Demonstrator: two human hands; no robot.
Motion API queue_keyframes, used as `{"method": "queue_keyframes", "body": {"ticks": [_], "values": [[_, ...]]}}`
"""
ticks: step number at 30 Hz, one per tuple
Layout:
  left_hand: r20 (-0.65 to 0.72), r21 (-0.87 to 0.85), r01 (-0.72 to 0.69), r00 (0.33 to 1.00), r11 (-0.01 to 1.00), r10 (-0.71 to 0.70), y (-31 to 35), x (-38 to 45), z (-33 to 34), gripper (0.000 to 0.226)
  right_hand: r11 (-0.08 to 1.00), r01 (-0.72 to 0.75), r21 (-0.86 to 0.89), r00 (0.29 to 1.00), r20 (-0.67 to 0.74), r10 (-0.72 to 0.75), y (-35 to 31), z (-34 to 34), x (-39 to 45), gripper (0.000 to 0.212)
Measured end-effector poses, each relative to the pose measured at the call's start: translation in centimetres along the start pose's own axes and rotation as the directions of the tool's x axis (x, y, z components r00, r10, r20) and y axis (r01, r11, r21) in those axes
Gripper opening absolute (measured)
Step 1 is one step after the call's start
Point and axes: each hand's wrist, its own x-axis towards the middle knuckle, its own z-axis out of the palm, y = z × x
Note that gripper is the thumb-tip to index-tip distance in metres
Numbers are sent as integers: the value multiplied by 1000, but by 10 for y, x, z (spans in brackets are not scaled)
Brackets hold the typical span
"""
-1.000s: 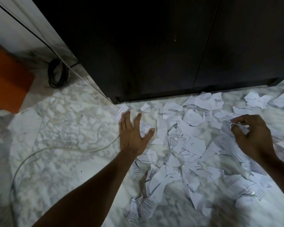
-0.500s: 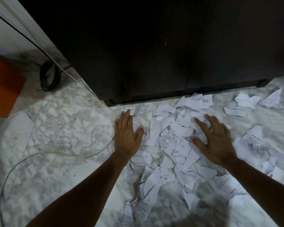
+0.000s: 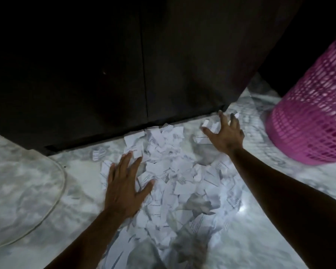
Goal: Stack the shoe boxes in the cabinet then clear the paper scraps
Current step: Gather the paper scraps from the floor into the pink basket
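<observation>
Torn white paper scraps with printed text lie heaped on the marble floor in front of the dark cabinet, whose doors are shut. My left hand lies flat, fingers spread, on the left edge of the heap. My right hand reaches out to the far right, fingers spread and curled over a few stray scraps near the cabinet's corner. No shoe boxes are in view.
A pink plastic mesh basket stands on the floor at the right, close to my right hand. A pale cable curves across the marble floor at the left.
The view has swung right, so the pink basket appears and the orange object is gone. My right hand has moved out to the right-hand scraps. The scraps lie more bunched between my hands.
</observation>
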Motion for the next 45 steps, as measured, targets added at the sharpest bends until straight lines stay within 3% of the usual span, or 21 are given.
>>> {"method": "queue_keyframes", "body": {"ticks": [3,9,12,14,17,19,21,24,27,31,37,42,45], "values": [[0,-11,-63,998,998,63,13,7,5,83,999,11,-45,991,131,-5,6,10,-2,91],[-130,-155,-135,985,979,116,22,11,5,73,921,389,-23,915,130,-383,-17,44,-69,84],[-305,-203,-82,952,976,17,19,10,-6,68,900,431,63,902,4,-432,-19,35,-81,74],[-382,-191,50,916,980,-121,13,19,-18,69,899,432,71,902,-42,-430,-16,21,-78,75],[-272,-198,281,905,939,-328,-2,35,-24,84,897,443,2,890,117,-440,-22,4,-65,83],[-164,-219,320,919,922,-358,-3,44,-21,91,914,404,-26,890,243,-386,-37,5,-55,90],[-77,-227,294,945,929,-318,6,51,-18,92,930,366,-44,885,326,-332,-54,16,-47,93],[29,-329,131,991,935,-128,21,60,-14,87,906,404,-125,865,373,-335,-69,39,-47,86],[61,-368,-13,997,930,39,26,59,-20,82,876,473,-88,843,334,-422,-67,43,-64,80],[-55,-287,-20,998,958,4,16,24,-49,79,901,434,22,890,141,-433,-34,19,-102,91],[-34,-271,-4,999,963,-5,-13,-125,-73,81,937,333,111,942,-91,-324,52,10,-204,107],[53,-122,11,999,992,-4,-11,-232,-61,106,945,323,61,947,-22,-322,80,32,-273,129],[88,-47,-4,996,999,8,-4,-242,-42,113,950,311,-28,947,97,-307,68,49,-282,139]]}}
